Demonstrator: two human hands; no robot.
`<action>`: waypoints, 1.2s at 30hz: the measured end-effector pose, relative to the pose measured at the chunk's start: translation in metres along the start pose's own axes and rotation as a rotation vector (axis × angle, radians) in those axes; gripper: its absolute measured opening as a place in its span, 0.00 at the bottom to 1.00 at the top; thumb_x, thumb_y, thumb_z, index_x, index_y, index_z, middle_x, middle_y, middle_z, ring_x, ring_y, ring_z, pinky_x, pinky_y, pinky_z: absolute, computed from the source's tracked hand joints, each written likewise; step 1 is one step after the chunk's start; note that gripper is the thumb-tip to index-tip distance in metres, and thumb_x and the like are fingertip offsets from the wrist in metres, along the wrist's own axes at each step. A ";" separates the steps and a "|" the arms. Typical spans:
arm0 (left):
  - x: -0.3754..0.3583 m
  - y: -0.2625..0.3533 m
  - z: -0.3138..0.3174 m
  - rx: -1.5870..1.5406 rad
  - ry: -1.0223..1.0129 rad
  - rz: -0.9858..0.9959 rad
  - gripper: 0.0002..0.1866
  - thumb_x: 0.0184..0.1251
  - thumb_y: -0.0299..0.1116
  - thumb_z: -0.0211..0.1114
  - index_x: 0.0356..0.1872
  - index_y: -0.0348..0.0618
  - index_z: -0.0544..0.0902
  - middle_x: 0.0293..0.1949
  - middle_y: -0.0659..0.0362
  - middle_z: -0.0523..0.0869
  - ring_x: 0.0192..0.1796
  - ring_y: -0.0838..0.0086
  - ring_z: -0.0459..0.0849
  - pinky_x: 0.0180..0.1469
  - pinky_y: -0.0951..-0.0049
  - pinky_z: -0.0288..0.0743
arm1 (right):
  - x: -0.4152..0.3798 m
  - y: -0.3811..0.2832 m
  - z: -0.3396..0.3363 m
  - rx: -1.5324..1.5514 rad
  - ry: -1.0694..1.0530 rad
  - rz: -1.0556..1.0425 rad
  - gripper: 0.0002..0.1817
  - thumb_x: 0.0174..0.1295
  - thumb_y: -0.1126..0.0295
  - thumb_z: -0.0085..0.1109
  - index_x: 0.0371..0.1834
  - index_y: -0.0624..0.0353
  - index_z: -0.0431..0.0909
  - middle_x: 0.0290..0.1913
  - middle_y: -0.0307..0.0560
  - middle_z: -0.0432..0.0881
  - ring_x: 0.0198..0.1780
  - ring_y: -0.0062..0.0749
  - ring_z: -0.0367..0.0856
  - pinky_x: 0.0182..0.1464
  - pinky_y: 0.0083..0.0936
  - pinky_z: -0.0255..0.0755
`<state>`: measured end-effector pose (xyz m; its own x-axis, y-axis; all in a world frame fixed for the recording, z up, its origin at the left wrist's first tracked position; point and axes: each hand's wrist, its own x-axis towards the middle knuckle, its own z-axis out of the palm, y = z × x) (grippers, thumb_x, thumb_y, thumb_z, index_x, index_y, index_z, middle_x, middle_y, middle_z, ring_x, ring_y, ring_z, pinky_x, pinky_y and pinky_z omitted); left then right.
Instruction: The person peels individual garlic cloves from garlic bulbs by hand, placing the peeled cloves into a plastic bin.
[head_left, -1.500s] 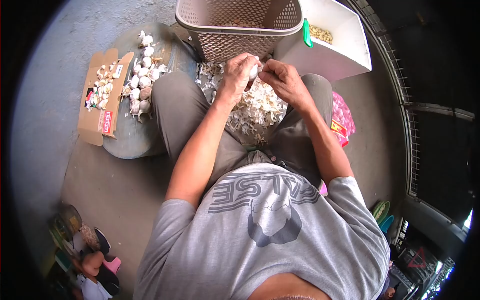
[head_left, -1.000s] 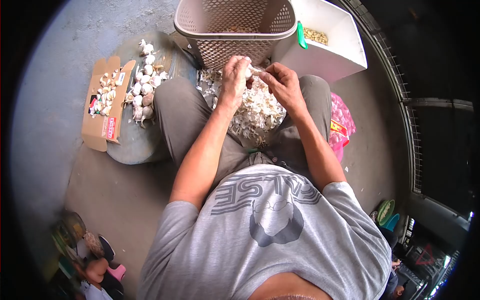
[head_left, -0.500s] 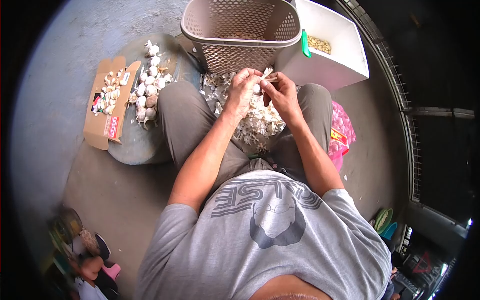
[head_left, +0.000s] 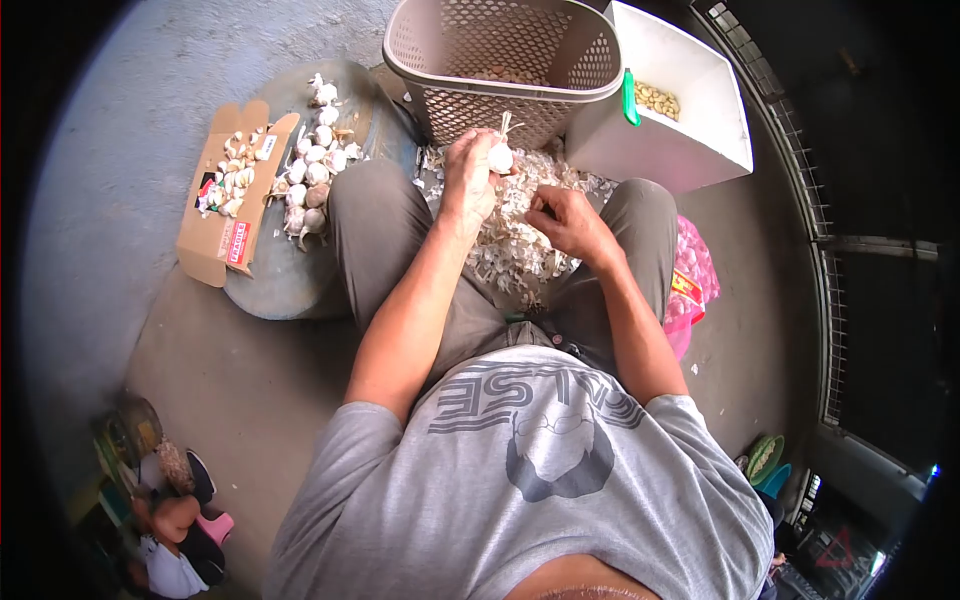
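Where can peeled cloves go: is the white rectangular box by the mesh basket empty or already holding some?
Holding some. The white rectangular box stands open-topped, and yellowish cloves lie in one corner; most of its floor shows bare.

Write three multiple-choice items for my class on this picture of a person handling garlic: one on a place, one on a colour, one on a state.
1. Where does the cardboard box lie?
A. to the person's left on the floor
B. inside the basket
C. on the person's lap

2. What colour is the mesh basket?
A. blue
B. beige
C. black

3. How is the garlic bulb held?
A. by both hands
B. by the left hand alone
C. by no hand

Answers:
1 A, the box sits left of the left knee beside loose bulbs.
2 B, its walls are pale beige.
3 B, the left hand grips it while the right hand is lower, apart, over the pile of skins.
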<state>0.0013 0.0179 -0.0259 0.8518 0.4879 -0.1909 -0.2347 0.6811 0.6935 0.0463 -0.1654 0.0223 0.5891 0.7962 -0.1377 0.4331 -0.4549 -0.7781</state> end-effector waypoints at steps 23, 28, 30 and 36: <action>-0.021 -0.033 0.025 0.393 -0.138 -0.009 0.06 0.75 0.26 0.57 0.37 0.38 0.81 0.34 0.63 0.83 0.34 0.83 0.79 0.38 0.80 0.76 | 0.019 0.007 -0.007 0.351 0.480 0.044 0.08 0.66 0.74 0.67 0.35 0.67 0.78 0.24 0.39 0.78 0.27 0.17 0.72 0.28 0.23 0.69; -0.020 -0.028 0.024 0.245 -0.099 -0.070 0.05 0.75 0.27 0.58 0.38 0.39 0.81 0.35 0.60 0.85 0.35 0.81 0.81 0.38 0.78 0.78 | 0.014 0.010 -0.001 0.243 0.469 -0.066 0.09 0.68 0.73 0.66 0.34 0.66 0.77 0.23 0.37 0.76 0.26 0.16 0.71 0.28 0.23 0.68; -0.023 -0.025 0.026 0.110 -0.042 -0.158 0.05 0.75 0.27 0.59 0.38 0.39 0.81 0.36 0.59 0.85 0.35 0.79 0.82 0.38 0.77 0.79 | 0.010 0.000 0.006 0.170 0.468 -0.190 0.08 0.67 0.74 0.66 0.35 0.67 0.76 0.25 0.43 0.78 0.27 0.23 0.75 0.29 0.27 0.70; -0.005 -0.017 0.009 0.009 0.183 -0.221 0.07 0.76 0.22 0.50 0.44 0.34 0.77 0.38 0.50 0.84 0.36 0.64 0.87 0.43 0.67 0.84 | -0.010 -0.044 0.018 0.100 0.293 -0.358 0.03 0.66 0.78 0.62 0.38 0.66 0.78 0.30 0.56 0.81 0.34 0.49 0.83 0.37 0.37 0.75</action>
<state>0.0052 -0.0005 -0.0306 0.7828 0.4189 -0.4602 -0.0477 0.7777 0.6268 0.0092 -0.1462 0.0473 0.5888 0.7433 0.3176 0.5845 -0.1201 -0.8024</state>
